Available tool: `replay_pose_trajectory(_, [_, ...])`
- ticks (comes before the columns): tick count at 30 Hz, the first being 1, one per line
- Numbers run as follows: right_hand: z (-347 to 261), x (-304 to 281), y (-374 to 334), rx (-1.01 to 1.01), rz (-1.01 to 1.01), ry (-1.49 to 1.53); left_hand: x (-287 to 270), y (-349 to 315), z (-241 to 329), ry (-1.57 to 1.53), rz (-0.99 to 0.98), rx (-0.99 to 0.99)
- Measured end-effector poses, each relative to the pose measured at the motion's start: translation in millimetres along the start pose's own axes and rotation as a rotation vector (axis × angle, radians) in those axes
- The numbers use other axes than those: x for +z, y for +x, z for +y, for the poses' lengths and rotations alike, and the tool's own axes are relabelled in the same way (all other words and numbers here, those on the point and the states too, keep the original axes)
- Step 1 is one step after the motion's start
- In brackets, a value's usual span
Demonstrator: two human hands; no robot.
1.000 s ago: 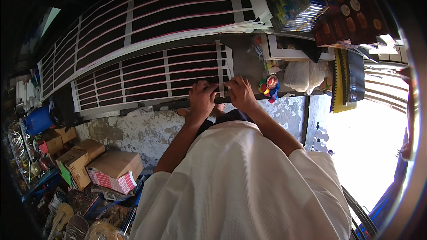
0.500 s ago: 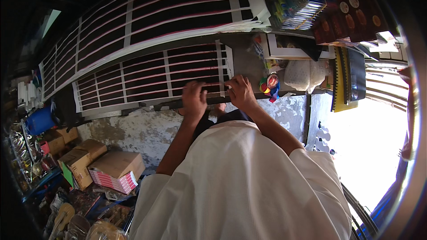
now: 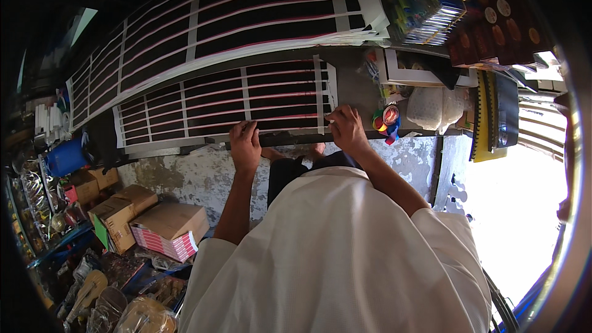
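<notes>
A long black sheet (image 3: pixel 216 100) lies on the bench before me, crossed by pale and reddish strips and by several grey-white bands. At its near edge my left hand (image 3: pixel 245 145) is closed, fingertips pressed together on the lowest strip; whether they grip it is hidden. My right hand (image 3: pixel 349 131) is by the sheet's right end, thumb and forefinger pinched beside the last pale band. A tiny white bit shows at those fingertips, too small to name. Behind lies a larger stack of similar striped sheets (image 3: pixel 259 9), its white edges fanned at the right.
Right of my right hand are a roll with colourful ribbon (image 3: pixel 390 116), a white bubble-textured bundle (image 3: pixel 435 106) and a white frame (image 3: pixel 394 74). Yellow and black spiral-bound books (image 3: pixel 493 117) hang over the bench end. Cardboard boxes (image 3: pixel 176 219) and a blue container (image 3: pixel 66 157) are at left.
My left hand has moved left along the sheet's near edge, and its fingers have closed together. My right hand stays by the sheet's right end. The whole view has shifted slightly.
</notes>
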State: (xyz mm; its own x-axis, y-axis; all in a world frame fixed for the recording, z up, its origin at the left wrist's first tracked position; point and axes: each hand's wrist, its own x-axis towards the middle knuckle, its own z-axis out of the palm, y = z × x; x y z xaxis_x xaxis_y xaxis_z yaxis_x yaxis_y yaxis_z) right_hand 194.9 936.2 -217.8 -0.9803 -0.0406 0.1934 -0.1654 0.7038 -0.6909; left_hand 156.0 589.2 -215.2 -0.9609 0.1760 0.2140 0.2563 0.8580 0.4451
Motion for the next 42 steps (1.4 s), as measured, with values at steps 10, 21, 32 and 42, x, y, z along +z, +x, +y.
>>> replay_pose_trajectory(10, [3.9, 2.2, 0.2, 0.006, -0.005, 0.001, -2.0, 4.9, 8.3, 0.052, -0.002, 0.064])
replay_pose_trajectory(21, [1.9, -0.2, 1.0, -0.005, 0.016, 0.007, 18.2, 15.2, 48.1, -0.05, -0.122, 0.179])
replay_pose_trajectory(32, [3.5, -0.4, 0.1, 0.006, -0.001, 0.027, 31.6, 22.3, 62.7, -0.093, -0.111, 0.211])
replay_pose_trajectory(42, [4.7, 0.6, 0.4, 0.003, -0.014, 0.022, 36.9, 23.3, 71.8, -0.077, -0.072, 0.26])
